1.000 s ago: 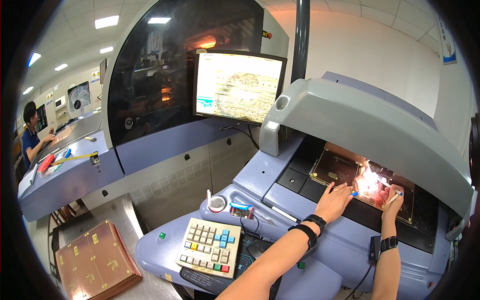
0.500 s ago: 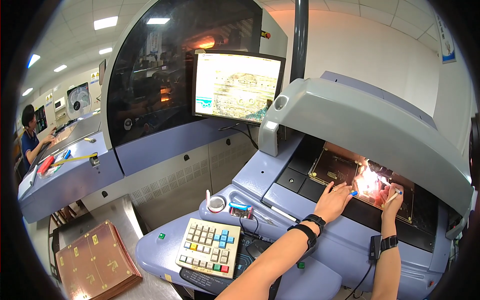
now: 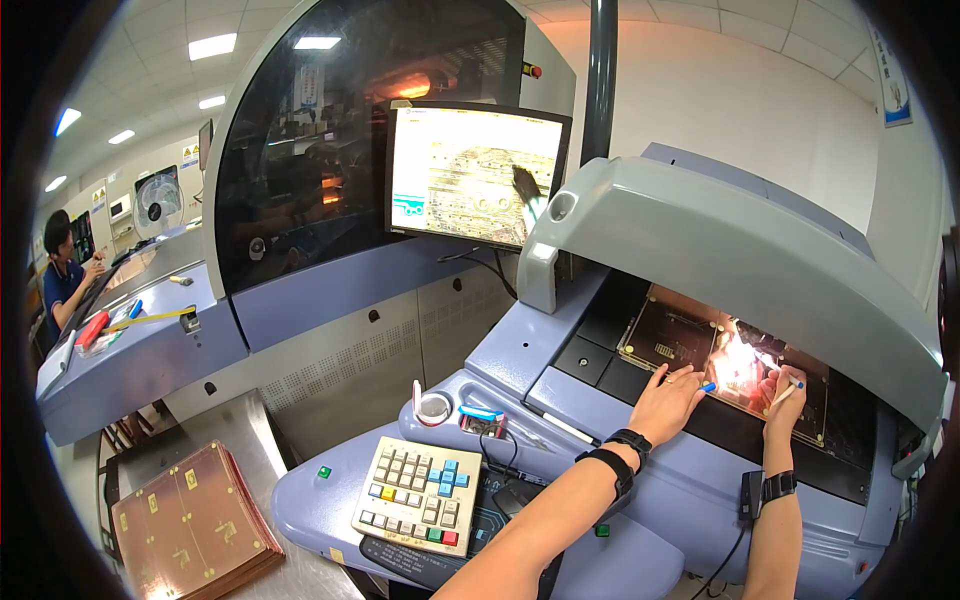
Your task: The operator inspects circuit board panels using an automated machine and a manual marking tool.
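A brown copper-coloured circuit board panel lies in the machine's work opening, brightly lit at its middle. My left hand rests at the panel's near edge, thumb apart, fingers bent over it. A small blue cap sticks out at its fingers and seems held there. Inside the glare, my right hand is closed round a white marker pen with a blue end. Its tip is lost in the glare. On the monitor, a magnified board picture shows a dark, pointed shape at the right.
A grey arched hood spans the opening above my hands. Left of my arm are a keypad, a black mouse and a white pen. Stacked brown panels lie on a metal table. A co-worker sits far left.
A dark, pointed shape with a pale part has come into the monitor's picture. My hands stay nearly where they were. The co-worker's hands have lifted.
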### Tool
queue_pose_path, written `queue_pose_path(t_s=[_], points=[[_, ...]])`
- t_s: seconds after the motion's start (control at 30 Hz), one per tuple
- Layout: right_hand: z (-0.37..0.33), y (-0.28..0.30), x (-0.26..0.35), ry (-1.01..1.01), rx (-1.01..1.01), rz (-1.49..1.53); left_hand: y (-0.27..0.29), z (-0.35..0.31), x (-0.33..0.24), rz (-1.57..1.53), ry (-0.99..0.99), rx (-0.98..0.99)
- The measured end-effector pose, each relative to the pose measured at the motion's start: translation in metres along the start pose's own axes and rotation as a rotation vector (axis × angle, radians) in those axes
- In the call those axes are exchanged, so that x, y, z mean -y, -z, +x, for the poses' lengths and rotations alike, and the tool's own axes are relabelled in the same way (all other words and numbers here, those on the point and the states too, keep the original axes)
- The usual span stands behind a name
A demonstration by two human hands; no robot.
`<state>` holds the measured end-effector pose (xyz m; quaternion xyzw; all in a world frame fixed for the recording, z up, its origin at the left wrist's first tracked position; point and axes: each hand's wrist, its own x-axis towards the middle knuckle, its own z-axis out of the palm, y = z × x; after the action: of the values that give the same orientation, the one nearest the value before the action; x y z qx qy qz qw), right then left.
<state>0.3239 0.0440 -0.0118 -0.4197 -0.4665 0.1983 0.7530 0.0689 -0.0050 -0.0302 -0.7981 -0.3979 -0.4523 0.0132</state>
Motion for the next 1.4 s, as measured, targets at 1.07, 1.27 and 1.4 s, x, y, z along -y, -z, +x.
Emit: queue_pose_path(t_s=[1.07,1.27,1.4], points=[[-0.006,-0.004,0.007,0.019,0.016,0.054,0.0,0.0,0.001,-0.007,0.007,0.004],[-0.005,-0.004,0.006,0.001,0.003,0.017,0.0,0.0,0.001,-0.006,0.003,0.0],[-0.006,-0.006,0.006,0.002,0.001,0.012,0.0,0.0,0.001,0.0,0.005,0.001]])
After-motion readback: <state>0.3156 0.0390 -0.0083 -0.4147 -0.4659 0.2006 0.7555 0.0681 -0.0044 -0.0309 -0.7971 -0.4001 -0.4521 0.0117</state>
